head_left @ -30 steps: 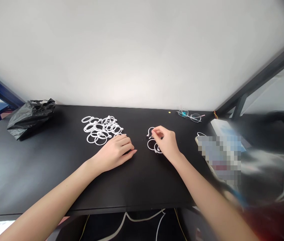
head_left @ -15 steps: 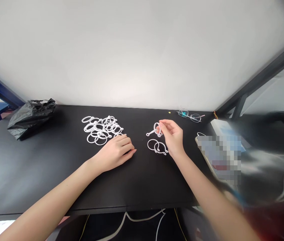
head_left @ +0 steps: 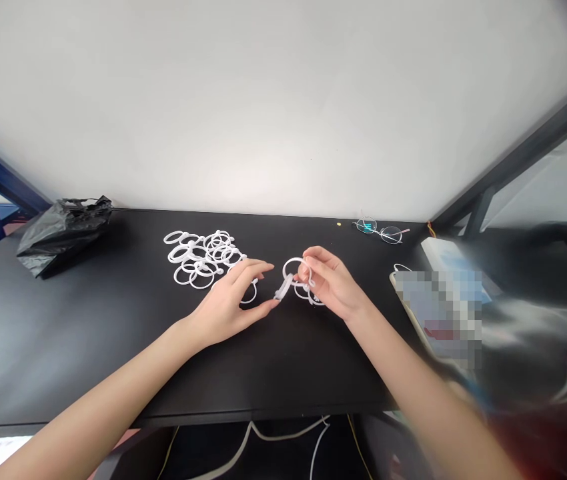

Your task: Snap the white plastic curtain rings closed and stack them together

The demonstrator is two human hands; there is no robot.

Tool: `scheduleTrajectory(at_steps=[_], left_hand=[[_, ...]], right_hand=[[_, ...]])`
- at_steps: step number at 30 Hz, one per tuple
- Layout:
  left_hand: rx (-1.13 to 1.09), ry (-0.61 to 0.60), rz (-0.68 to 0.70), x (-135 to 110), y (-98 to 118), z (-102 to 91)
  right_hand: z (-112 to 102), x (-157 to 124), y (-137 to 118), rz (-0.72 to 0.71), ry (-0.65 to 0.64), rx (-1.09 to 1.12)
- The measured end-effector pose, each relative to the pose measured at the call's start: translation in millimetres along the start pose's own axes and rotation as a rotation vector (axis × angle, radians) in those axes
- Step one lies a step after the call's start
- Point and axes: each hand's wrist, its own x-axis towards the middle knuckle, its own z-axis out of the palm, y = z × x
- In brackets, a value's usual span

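My right hand pinches a white curtain ring with a small eyelet, holding it above the table. Linked to it, a second white ring is seen nearly edge-on and hangs toward my left thumb. My left hand has its thumb and fingers apart, the thumb tip at the lower end of that second ring; whether they touch I cannot tell. Another ring shows in the gap of the left hand, partly hidden by it. Two more rings lie beneath my right hand, partly covered.
A loose pile of white rings lies on the black table, left of centre. A black plastic bag stands at the far left. Eyeglasses rest near the wall, and a white box is at the right.
My right hand has moved left with the linked rings, off the table rings' right side. My left hand has opened, thumb and fingers spreading toward the held rings.
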Motion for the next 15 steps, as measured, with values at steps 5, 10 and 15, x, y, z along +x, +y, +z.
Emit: scheduleTrajectory(at_steps=[5,10,15], left_hand=[[-0.585,-0.162,-0.21,2.7,11.9,5.4],[-0.734,-0.192,-0.351,4.1,13.9,9.8],[-0.914,-0.205,-0.577,6.4,12.0,11.5]], right_hand=[[6.9,-6.3,3.9,0.09,-0.133,0.036],[5.8,-6.2,6.8,0.118,-0.146,0.13],[6.3,-3.8,6.9,0.153,-0.07,0.259]])
